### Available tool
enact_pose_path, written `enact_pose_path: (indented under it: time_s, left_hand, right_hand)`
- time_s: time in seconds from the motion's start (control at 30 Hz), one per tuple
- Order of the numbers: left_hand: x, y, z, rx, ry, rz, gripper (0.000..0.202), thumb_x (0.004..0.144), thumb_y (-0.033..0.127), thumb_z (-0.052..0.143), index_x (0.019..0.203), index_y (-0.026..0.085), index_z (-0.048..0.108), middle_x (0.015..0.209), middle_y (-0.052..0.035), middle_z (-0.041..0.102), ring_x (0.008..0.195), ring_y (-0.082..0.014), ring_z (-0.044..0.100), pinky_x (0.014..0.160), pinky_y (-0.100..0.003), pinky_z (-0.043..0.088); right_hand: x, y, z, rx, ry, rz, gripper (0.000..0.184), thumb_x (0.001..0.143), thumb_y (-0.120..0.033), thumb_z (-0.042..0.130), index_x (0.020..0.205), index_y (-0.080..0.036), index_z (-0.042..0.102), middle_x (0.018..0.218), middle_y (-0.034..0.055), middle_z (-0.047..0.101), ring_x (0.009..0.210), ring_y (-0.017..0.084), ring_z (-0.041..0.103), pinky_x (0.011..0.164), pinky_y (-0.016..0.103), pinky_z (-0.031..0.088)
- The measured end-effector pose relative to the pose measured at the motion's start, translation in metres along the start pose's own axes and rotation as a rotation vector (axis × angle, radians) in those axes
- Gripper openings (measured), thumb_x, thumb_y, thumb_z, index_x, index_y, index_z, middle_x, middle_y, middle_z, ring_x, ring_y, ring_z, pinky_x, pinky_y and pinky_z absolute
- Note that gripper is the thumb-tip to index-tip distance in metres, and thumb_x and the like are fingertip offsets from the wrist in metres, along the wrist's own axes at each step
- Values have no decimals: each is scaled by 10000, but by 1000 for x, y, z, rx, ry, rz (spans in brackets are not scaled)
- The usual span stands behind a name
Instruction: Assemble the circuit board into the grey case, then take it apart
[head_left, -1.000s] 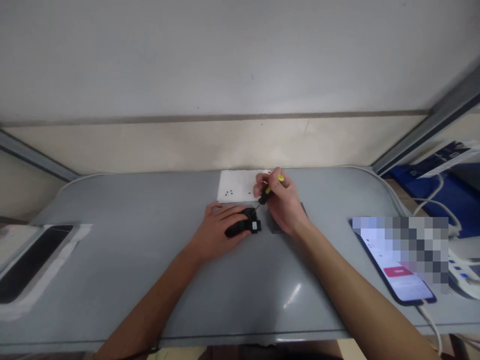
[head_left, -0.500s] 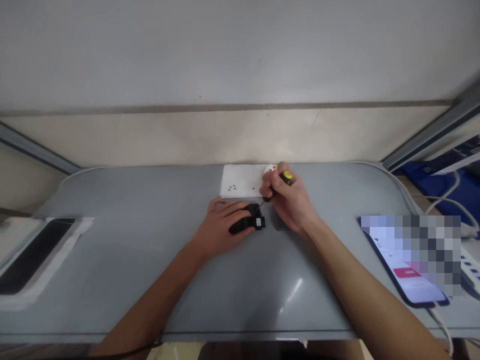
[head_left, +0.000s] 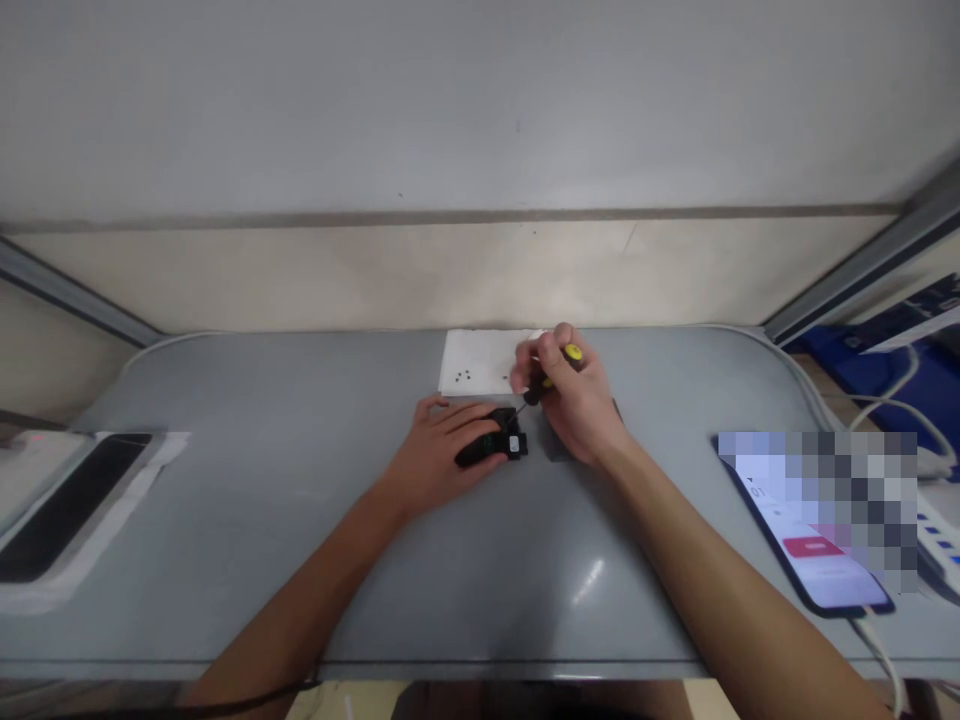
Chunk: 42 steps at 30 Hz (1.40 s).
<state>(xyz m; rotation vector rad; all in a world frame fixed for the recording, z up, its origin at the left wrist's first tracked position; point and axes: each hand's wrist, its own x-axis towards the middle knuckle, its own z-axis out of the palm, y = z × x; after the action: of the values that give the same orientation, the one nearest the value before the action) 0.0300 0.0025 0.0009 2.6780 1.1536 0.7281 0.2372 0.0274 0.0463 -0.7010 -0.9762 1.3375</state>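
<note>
My left hand (head_left: 446, 445) is closed around a small black device (head_left: 480, 450) with a white label, pressing it against the grey table. In my right hand (head_left: 574, 395) is a screwdriver (head_left: 573, 353) with a black and yellow handle, held at a slant. Its thin shaft reaches down to the device's right part; the exact contact point is too small to make out. Just behind the device lies a white sheet (head_left: 484, 350) with several tiny dark pieces (head_left: 463, 376), perhaps screws. A dark flat object (head_left: 556, 447) is partly hidden under my right hand.
A phone (head_left: 817, 540) with a lit screen and a plugged-in cable (head_left: 877, 645) lies on the right, by a white power strip (head_left: 937, 540). To the left is a dark-screened device (head_left: 75, 510) on white material. The wall (head_left: 450, 275) borders the table's far edge.
My right hand's fingers have shifted slightly left around the screwdriver handle, covering more of the white sheet's right end. My left hand keeps its hold on the black device.
</note>
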Motion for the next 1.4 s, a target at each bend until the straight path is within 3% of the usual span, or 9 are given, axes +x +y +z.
enact_pose_path:
  time_s: [0.13, 0.27, 0.33, 0.47, 0.6, 0.77, 0.9, 1.07, 1.4]
  left_hand:
    - [0, 1, -1, 3, -39, -35, 194, 1004, 415, 680, 1147, 295, 734, 1371, -38, 735, 1210, -238, 713, 1158, -465, 323]
    - [-1, 0, 0, 3, -27, -45, 208, 994, 427, 685, 1147, 298, 742, 1372, -47, 733, 1226, -246, 706, 1162, -473, 333]
    - [0, 0, 0, 3, -25, -47, 209, 996, 436, 681, 1137, 293, 741, 1369, -50, 736, 1230, -246, 704, 1158, -476, 335]
    - [1, 1, -1, 8, -46, -43, 190, 1013, 425, 662, 1128, 297, 741, 1380, -44, 731, 1236, -244, 701, 1160, -479, 325]
    - [0, 1, -1, 10, -33, -19, 189, 1016, 414, 667, 1142, 291, 735, 1375, -43, 733, 1222, -243, 708, 1156, -472, 324]
    - [-1, 0, 0, 13, -30, -20, 185, 1013, 408, 676, 1151, 292, 721, 1391, -43, 724, 1248, -240, 694, 1152, -465, 321]
    - [-1, 0, 0, -5, -27, -12, 179, 1012, 399, 677, 1145, 290, 727, 1376, -39, 732, 1219, -241, 710, 1154, -467, 325]
    - [0, 0, -1, -15, -45, -22, 188, 1013, 415, 667, 1137, 291, 737, 1384, -47, 728, 1223, -244, 707, 1165, -467, 337]
    - [-1, -2, 0, 20, -44, -6, 203, 1018, 411, 663, 1177, 296, 716, 1402, -46, 716, 1257, -247, 690, 1164, -471, 322]
  right_hand:
    - [0, 3, 7, -92, 58, -72, 467, 907, -629, 704, 840, -267, 418, 624, -85, 409, 499, 97, 372, 497, 270, 318]
    - [0, 1, 10, -50, -25, -44, 471, 997, -698, 473, 1069, -263, 638, 715, -30, 461, 612, 133, 453, 603, 302, 407]
    - [0, 0, 8, -36, -38, -24, 428, 992, -655, 524, 1067, -260, 673, 772, -13, 502, 672, 137, 496, 654, 303, 437]
    - [1, 2, 3, -52, -52, -29, 433, 915, -640, 683, 828, -243, 534, 821, -9, 587, 733, 132, 573, 704, 295, 465]
    - [3, 4, 3, -37, -12, -50, 514, 905, -659, 690, 794, -256, 392, 622, -78, 408, 524, 99, 381, 532, 272, 328]
    - [5, 0, 0, 23, -32, 41, 475, 967, -718, 514, 1020, -262, 634, 746, -14, 497, 651, 150, 486, 631, 313, 433]
    - [6, 1, -8, -150, 23, -43, 375, 930, -586, 689, 843, -241, 568, 827, 1, 588, 757, 147, 534, 704, 297, 442]
    - [8, 11, -13, -468, 272, -134, 429, 986, -609, 594, 792, -241, 490, 738, -20, 535, 699, 139, 480, 669, 284, 426]
    - [10, 5, -21, -600, 213, -136, 454, 1007, -650, 515, 821, -236, 530, 687, -36, 528, 626, 125, 483, 609, 280, 404]
